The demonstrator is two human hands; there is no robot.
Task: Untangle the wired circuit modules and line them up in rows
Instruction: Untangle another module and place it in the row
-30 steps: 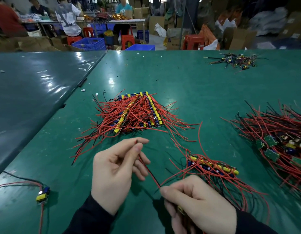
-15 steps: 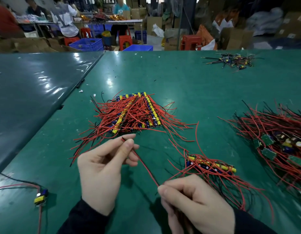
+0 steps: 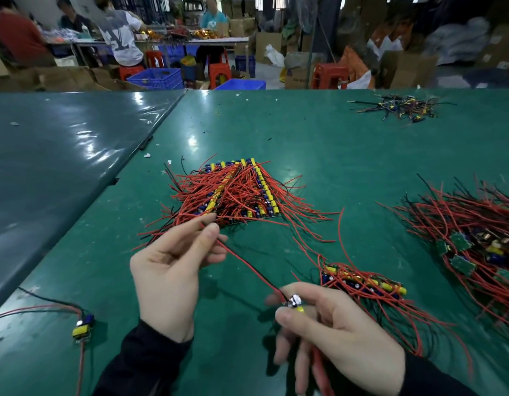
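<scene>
A person in dark sleeves works at a green table (image 3: pixel 319 144), stretching a red wire (image 3: pixel 247 262) between both hands. The left hand (image 3: pixel 169 270) is raised with thumb and forefinger pinching the wire's far end, the remaining fingers loosely curled beneath. The right hand (image 3: pixel 333 330) holds a small circuit module (image 3: pixel 296 304), yellow and silver parts showing, between thumb and fingertips, with more red wire trailing down through the palm; motion blur makes the exact grip hard to read.

Beyond the hands, a stack of modules in rows (image 3: pixel 242 192) lies mid-table, red leads fanning out to both sides. A shorter row of modules (image 3: pixel 364 281) sits just right of the right hand. A tangled pile (image 3: pixel 476 238) of boards and wires fills the right edge, and a small heap of scraps (image 3: pixel 401 108) lies at the far right. One lone module (image 3: pixel 82 327) rests at the near left.

No legible brand or label appears on the parts; large letters on a seated worker's white shirt (image 3: pixel 122 38) are too blurred to read.
</scene>
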